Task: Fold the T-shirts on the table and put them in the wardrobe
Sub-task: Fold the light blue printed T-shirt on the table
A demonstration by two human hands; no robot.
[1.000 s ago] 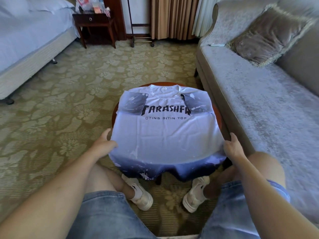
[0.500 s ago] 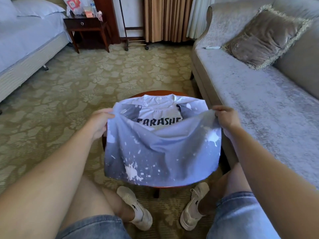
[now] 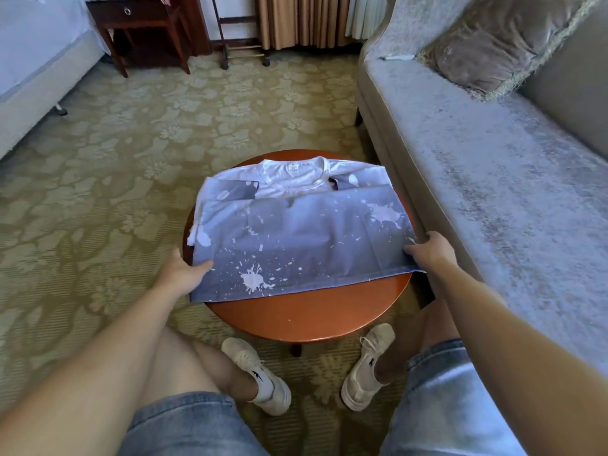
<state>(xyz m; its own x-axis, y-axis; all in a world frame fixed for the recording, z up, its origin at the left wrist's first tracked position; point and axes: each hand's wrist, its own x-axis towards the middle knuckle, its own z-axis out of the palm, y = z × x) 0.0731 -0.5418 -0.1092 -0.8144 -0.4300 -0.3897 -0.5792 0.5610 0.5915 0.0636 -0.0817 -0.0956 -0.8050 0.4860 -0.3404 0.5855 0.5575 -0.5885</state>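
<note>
The T-shirt (image 3: pixel 296 235), its dark splattered lower half doubled up over the chest, is being held flat on the wooden table (image 3: pixel 306 314). Its near left corner is being pinched by the left hand (image 3: pixel 184 274), thumb on top, fingers hidden beneath; its right edge is being gripped by the right hand (image 3: pixel 427 253), fingers curled round the cloth. The white collar (image 3: pixel 292 169) beyond is being left uncovered, and farther off a fringed cushion (image 3: pixel 493 51) is being propped on the grey sofa (image 3: pixel 493 199).

Soft cloth T-shirt (image 3: pixel 296 235) on glossy wooden table (image 3: pixel 309 317)
</note>
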